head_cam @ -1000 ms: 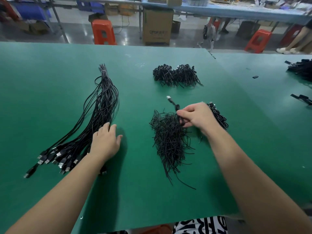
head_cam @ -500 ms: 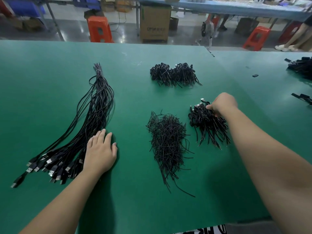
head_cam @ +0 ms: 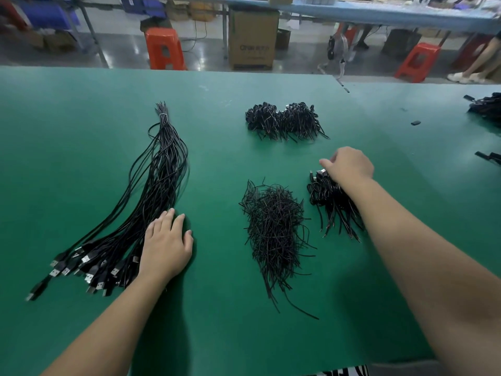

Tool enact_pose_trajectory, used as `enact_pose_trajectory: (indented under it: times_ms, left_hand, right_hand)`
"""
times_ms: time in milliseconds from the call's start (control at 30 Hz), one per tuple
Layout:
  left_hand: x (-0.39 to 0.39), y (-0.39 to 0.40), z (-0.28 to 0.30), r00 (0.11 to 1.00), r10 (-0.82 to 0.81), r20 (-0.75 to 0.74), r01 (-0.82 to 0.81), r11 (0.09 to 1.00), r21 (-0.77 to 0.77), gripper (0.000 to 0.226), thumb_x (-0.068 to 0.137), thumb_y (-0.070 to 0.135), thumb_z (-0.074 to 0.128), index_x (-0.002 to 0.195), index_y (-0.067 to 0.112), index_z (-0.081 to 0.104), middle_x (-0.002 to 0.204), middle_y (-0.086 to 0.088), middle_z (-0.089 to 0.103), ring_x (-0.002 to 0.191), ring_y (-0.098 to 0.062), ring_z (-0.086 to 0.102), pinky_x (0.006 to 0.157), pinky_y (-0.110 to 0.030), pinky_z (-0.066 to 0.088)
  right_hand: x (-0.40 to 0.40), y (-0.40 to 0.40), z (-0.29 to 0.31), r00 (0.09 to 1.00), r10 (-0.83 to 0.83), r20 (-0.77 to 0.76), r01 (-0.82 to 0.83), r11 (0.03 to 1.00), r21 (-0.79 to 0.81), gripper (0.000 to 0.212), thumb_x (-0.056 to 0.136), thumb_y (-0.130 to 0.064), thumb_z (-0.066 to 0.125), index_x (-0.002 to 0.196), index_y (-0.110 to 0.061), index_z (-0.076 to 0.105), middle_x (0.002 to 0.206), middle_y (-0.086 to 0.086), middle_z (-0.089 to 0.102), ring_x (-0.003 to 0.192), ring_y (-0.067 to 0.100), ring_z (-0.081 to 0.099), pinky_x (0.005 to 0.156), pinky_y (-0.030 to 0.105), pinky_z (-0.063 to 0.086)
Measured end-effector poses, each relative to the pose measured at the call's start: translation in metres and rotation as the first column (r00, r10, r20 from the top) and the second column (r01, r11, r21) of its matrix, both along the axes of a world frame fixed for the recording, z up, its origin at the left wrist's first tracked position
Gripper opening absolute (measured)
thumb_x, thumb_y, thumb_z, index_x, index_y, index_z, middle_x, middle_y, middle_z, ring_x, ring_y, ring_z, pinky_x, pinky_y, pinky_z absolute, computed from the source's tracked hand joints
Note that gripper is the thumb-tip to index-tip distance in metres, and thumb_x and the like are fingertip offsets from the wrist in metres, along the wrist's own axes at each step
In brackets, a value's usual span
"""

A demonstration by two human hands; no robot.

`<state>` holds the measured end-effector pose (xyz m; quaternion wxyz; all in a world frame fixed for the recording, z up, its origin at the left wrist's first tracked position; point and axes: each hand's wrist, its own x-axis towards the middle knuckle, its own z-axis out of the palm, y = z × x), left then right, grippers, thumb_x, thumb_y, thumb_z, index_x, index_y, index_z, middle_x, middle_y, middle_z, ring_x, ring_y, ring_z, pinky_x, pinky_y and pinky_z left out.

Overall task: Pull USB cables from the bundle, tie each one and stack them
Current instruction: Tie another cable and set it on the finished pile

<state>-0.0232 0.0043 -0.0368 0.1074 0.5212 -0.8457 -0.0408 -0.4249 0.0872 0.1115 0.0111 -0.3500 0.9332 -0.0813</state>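
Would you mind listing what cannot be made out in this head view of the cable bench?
- Right hand: its back hides its fingers, so whether they hold anything from the stack of tied cables is unclear.
- Stack of tied cables: partly covered by the right forearm.
- Pile of ties: strands too fine to count.
- Dark cables at the right edge: cut off by the frame.
- Long cable bundle: the left hand covers part.

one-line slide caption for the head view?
Left hand rests on the cable bundle while right hand reaches the stack of tied cables on the green table.
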Motion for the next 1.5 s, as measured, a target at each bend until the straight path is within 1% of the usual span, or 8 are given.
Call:
enact_pose_trajectory:
  times_ms: [267, 400, 567, 733, 867, 1167, 1400, 1500]
  left_hand:
    - [0.015, -0.008, 0.010, 0.794, 0.203, -0.573, -0.010, 0.946, 0.323, 0.037, 0.102, 0.018, 0.045, 0.138, 0.025, 0.053, 0.129, 0.002, 0.063, 0.109, -0.013, 0.060, 0.092, -0.031, 0.045]
    - [0.021, -0.017, 0.012, 0.737, 0.250, -0.628, 0.043, 0.910, 0.413, 0.058, 0.095, -0.008, 0.037, 0.144, 0.022, 0.046, 0.140, 0.002, 0.058, 0.126, -0.008, 0.050, 0.106, -0.025, 0.034]
    - [0.030, -0.028, 0.016, 0.681, 0.292, -0.671, 0.166, 0.832, 0.530, 0.077, 0.088, -0.021, 0.039, 0.153, 0.021, 0.034, 0.147, -0.004, 0.050, 0.132, -0.006, 0.045, 0.110, -0.024, 0.030]
    - [0.034, -0.032, 0.018, 0.662, 0.310, -0.682, 0.219, 0.790, 0.572, 0.077, 0.089, -0.020, 0.047, 0.153, 0.019, 0.033, 0.148, -0.003, 0.050, 0.133, -0.007, 0.046, 0.110, -0.025, 0.033]
    - [0.033, -0.029, 0.017, 0.678, 0.257, -0.689, 0.222, 0.821, 0.525, 0.070, 0.090, -0.017, 0.050, 0.151, 0.015, 0.036, 0.147, -0.002, 0.050, 0.134, -0.006, 0.046, 0.112, -0.025, 0.032]
    - [0.011, -0.007, 0.004, 0.956, -0.091, -0.278, 0.125, 0.987, 0.106, 0.045, 0.097, 0.003, 0.046, 0.142, 0.004, 0.052, 0.156, -0.013, 0.037, 0.150, -0.024, 0.026, 0.123, -0.037, 0.013]
    - [0.010, -0.008, 0.005, 0.966, -0.035, -0.255, 0.068, 0.990, 0.123, 0.046, 0.102, 0.009, 0.040, 0.147, 0.000, 0.043, 0.159, -0.010, 0.033, 0.150, -0.017, 0.024, 0.123, -0.029, 0.007]
    - [0.011, -0.008, 0.006, 0.964, -0.026, -0.264, 0.064, 0.989, 0.135, 0.046, 0.101, 0.006, 0.040, 0.147, 0.003, 0.044, 0.159, -0.009, 0.034, 0.149, -0.017, 0.025, 0.124, -0.031, 0.010]
  right_hand:
    - [0.174, -0.024, -0.020, 0.744, 0.563, 0.361, -0.501, 0.827, -0.256, 0.026, 0.100, -0.030, 0.055, 0.106, -0.013, 0.074, 0.104, 0.003, 0.074, 0.089, 0.020, 0.067, 0.082, 0.035, 0.056]
    - [0.258, -0.013, -0.076, 0.559, 0.622, 0.548, -0.609, 0.757, -0.238, 0.033, 0.101, -0.025, 0.055, 0.133, -0.020, 0.061, 0.117, 0.004, 0.069, 0.096, 0.022, 0.063, 0.092, 0.038, 0.053]
    - [0.297, -0.005, -0.111, 0.553, 0.748, 0.367, -0.757, 0.635, -0.154, 0.045, 0.102, -0.033, 0.050, 0.147, -0.030, 0.044, 0.128, 0.011, 0.049, 0.120, 0.032, 0.047, 0.104, 0.044, 0.039]
    - [0.302, -0.004, -0.113, 0.506, 0.822, 0.261, -0.829, 0.547, -0.116, 0.041, 0.102, -0.043, 0.049, 0.139, -0.026, 0.054, 0.123, 0.010, 0.049, 0.114, 0.032, 0.045, 0.103, 0.044, 0.034]
    - [0.301, -0.006, -0.109, 0.569, 0.752, 0.332, -0.736, 0.646, -0.202, 0.033, 0.099, -0.040, 0.057, 0.123, -0.019, 0.062, 0.116, 0.009, 0.056, 0.109, 0.031, 0.054, 0.097, 0.042, 0.044]
    - [0.286, -0.008, -0.106, 0.677, 0.637, 0.367, -0.622, 0.763, -0.176, 0.029, 0.097, -0.019, 0.054, 0.125, -0.019, 0.063, 0.117, 0.007, 0.057, 0.106, 0.031, 0.061, 0.091, 0.041, 0.050]
    - [0.271, 0.019, -0.071, 0.564, 0.685, 0.461, -0.721, 0.680, -0.129, 0.029, 0.087, -0.017, 0.058, 0.113, -0.019, 0.072, 0.106, -0.001, 0.063, 0.096, 0.023, 0.063, 0.086, 0.037, 0.053]
    - [0.254, 0.031, -0.038, 0.495, 0.706, 0.506, -0.755, 0.638, -0.152, 0.028, 0.086, -0.015, 0.059, 0.109, -0.017, 0.074, 0.083, -0.009, 0.061, 0.067, -0.001, 0.058, 0.065, 0.018, 0.047]
